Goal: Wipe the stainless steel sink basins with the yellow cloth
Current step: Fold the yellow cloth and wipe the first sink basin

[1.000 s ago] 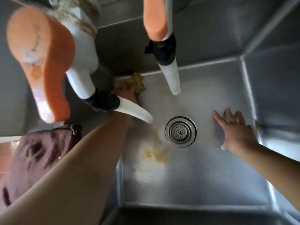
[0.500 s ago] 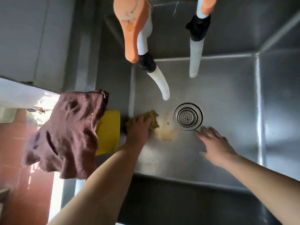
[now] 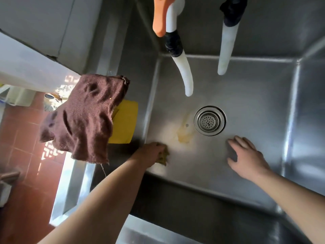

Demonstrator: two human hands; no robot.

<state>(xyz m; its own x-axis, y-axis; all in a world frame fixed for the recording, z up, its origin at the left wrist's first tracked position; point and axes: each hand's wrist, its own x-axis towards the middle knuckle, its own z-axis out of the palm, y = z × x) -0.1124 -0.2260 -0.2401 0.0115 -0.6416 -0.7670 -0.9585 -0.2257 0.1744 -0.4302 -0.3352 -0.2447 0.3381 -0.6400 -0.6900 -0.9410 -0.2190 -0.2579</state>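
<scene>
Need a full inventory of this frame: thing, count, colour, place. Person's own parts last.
sink basin: 1, stainless steel, fills the right and centre.
drain strainer: 1, metal, middle of the basin floor.
yellowish stain: 1, on the floor just left of the drain.
spout hoses: 2, white with black collars, hanging over the basin's far side.
tap lever: 1, orange, top centre.
brown cloth: 1, draped over the basin's left edge.
yellow sheet: 1, partly under the brown cloth.
floor tiles: reddish, far left.
yellow cloth: 1, near-left corner of the basin floor.
left hand: on the yellow cloth.
right hand: fingers spread, on the floor below the drain.
</scene>
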